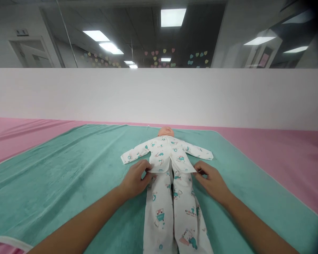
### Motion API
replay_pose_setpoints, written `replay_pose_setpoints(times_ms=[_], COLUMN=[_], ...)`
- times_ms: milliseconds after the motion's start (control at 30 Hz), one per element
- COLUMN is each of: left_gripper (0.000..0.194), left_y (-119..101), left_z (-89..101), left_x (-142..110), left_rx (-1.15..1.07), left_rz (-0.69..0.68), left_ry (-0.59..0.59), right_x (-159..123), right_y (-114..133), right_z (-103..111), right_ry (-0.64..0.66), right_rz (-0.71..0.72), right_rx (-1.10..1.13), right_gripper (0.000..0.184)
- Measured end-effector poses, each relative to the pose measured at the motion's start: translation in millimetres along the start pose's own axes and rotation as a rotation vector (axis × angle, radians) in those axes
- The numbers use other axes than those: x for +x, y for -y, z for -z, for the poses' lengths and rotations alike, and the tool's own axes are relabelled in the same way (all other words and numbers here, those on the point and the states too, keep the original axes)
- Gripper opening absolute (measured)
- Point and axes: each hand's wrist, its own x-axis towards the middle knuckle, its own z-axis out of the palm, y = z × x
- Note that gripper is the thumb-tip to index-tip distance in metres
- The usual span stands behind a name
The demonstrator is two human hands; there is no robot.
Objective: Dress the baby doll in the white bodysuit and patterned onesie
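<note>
A baby doll (166, 131) lies on its back, its head at the far end and its sleeves spread to both sides. It wears a white printed top (160, 153) and matching white printed trousers (160, 208). My left hand (137, 178) pinches the lower left corner of the top's hem. At the opposite corner, my right hand (210, 180) pinches the hem between thumb and fingers. The hem is drawn out sideways between both hands, and the top's front parts slightly at the middle. The doll's hands and feet are not visible.
Beneath the doll is a teal blanket (69, 183), spread over a pink cloth (275, 158). A low white wall (95, 95) runs along the back, topped by a glass pane (148, 38) with reflected ceiling lights and heart-shaped stickers.
</note>
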Motion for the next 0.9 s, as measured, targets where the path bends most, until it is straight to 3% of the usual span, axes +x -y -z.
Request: replay_pose_setpoints(times_ms=[233,433,500,600,667,700,767,800,900], left_gripper=[0.008,0.041,0.043,0.043,0.039,0.037,0.031,0.032,0.039], left_y=[-6,-2,1,17,39,52,80,93,119], left_z=[5.8,2.8,4.6,15.8,27.5,33.4,43.2,46.4,48.1], left_x=[3,1,3,10,13,14,14,13,10], left_rx=[-0.189,-0.306,-0.269,-0.181,-0.103,-0.039,0.128,0.197,0.241], left_rz=[0.083,-0.004,0.052,0.272,0.439,0.517,0.685,0.765,0.876], left_ry=[0.232,0.355,0.296,0.087,-0.057,-0.105,-0.111,-0.076,-0.032], right_x=[-1,0,-1,-1,3,7,19,28,55], right_y=[-3,-2,-2,-16,-36,-48,-73,-84,-107], right_z=[-9,-2,4,16,24,27,32,34,38], right_ry=[0.186,0.267,0.329,0.419,0.293,0.156,-0.106,-0.171,-0.159], right_rz=[0.028,0.02,-0.015,-0.121,-0.224,-0.291,-0.467,-0.56,-0.695], right_rx=[0.017,0.07,0.125,0.204,0.198,0.178,0.139,0.147,0.12], right_gripper=[0.014,0.011,0.008,0.012,0.022,0.026,0.031,0.034,0.04])
